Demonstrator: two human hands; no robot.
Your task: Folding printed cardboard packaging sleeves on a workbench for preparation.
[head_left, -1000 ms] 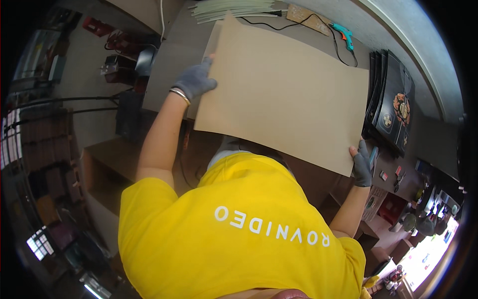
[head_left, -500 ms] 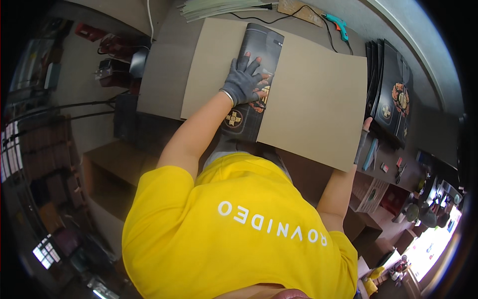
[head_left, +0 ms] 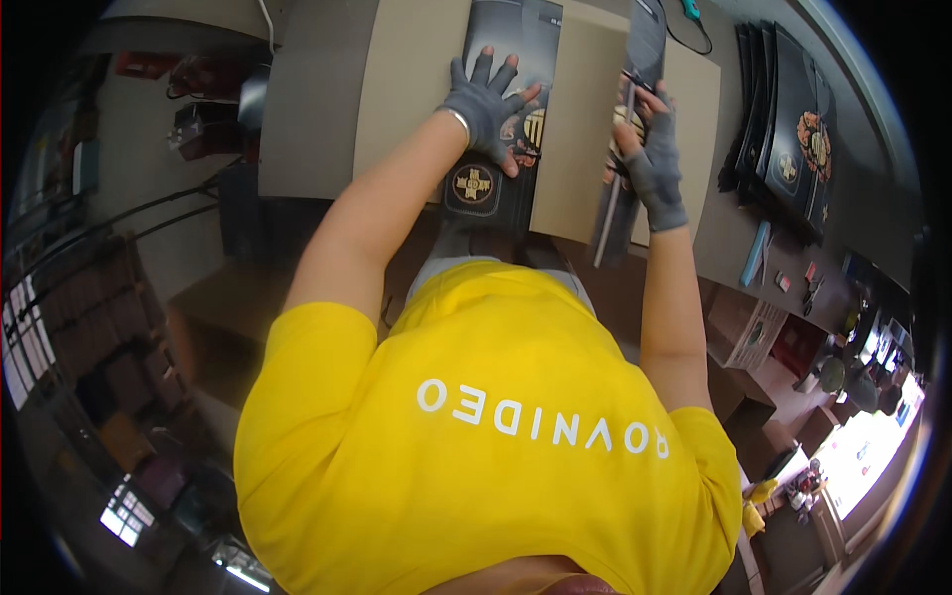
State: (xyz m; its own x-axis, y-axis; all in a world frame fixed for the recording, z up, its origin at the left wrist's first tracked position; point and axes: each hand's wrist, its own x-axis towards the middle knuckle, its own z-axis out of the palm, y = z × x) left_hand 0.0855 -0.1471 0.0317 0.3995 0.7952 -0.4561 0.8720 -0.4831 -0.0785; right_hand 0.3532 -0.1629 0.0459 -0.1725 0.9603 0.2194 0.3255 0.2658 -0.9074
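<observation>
My left hand (head_left: 486, 104), in a grey fingerless-tip glove, lies flat with spread fingers on a dark printed cardboard panel (head_left: 471, 190) with a gold emblem. My right hand (head_left: 654, 164), gloved alike, grips a second dark printed cardboard panel (head_left: 617, 213) that stands tilted, nearly edge-on, to the right of the first. Its thumb and fingers close over the panel's upper part. Beige board (head_left: 580, 129) shows between the two panels and also to the right of my right hand. How the second panel joins the board is hard to make out.
A stack of dark printed cardboard pieces (head_left: 793, 139) stands at the right. Nearby on the table lie a blue strip-like tool (head_left: 756, 253), small red-and-white items (head_left: 783, 281) and scissors (head_left: 812, 296). A teal glue gun (head_left: 691, 8) shows at the far edge.
My right hand has come up and inward from the beige board's right edge, and a dark printed panel now stands in it. My left hand stays spread on the first panel. The view has shifted.
</observation>
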